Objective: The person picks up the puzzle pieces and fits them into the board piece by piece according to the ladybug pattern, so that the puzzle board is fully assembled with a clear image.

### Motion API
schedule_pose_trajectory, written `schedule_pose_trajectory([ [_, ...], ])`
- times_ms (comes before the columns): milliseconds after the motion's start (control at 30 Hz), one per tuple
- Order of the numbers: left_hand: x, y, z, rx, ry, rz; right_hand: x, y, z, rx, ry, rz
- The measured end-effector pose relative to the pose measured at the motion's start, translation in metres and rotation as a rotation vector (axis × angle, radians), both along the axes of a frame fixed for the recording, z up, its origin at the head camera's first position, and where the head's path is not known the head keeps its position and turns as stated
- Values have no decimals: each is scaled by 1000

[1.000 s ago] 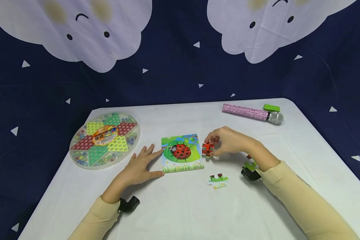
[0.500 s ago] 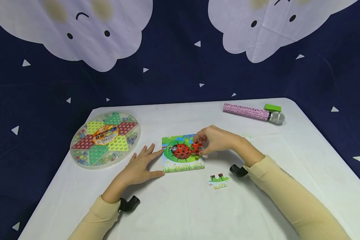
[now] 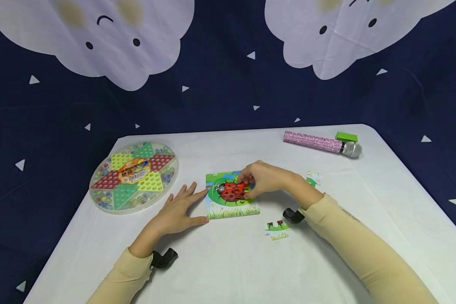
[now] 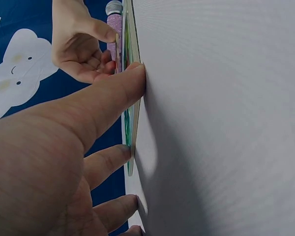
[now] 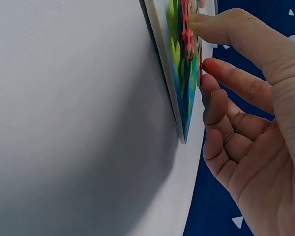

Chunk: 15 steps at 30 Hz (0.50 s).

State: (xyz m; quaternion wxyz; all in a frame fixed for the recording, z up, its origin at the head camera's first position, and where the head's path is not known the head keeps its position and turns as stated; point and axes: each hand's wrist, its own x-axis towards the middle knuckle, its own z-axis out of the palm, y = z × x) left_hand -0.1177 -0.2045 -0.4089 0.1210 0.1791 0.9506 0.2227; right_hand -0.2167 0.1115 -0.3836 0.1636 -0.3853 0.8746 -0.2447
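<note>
A square puzzle board [image 3: 232, 213] with a ladybug picture lies at the middle of the table. My right hand [image 3: 267, 177] pinches a red spotted puzzle piece [image 3: 241, 191] between thumb and fingers, over the ladybug's right part; whether it touches the board is unclear. My left hand [image 3: 176, 214] lies at the board's left side, fingers spread. In the left wrist view its thumb [image 4: 115, 88] and a finger touch the board's edge. One loose puzzle piece [image 3: 277, 231] rests in front and right of the board. Another piece [image 3: 313, 177] shows partly behind my right forearm.
A round Chinese checkers set [image 3: 150, 182] with marbles lies at the left of the white table [image 3: 228, 261]. At the back right are a pink glitter microphone [image 3: 312, 141] and a green block [image 3: 346, 137]. A dark cloth with clouds [image 3: 220, 63] hangs behind.
My right hand has carried the red puzzle piece leftward, from beside the board to over the ladybug. The left hand has stayed at the board's edge. A piece behind the right forearm has come into view.
</note>
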Motion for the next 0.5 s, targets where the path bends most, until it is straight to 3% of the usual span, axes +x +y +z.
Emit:
schedule_pose_trajectory([
  [500, 1, 1, 4, 9, -3, 1, -2, -13, -5, 6, -26, 28],
])
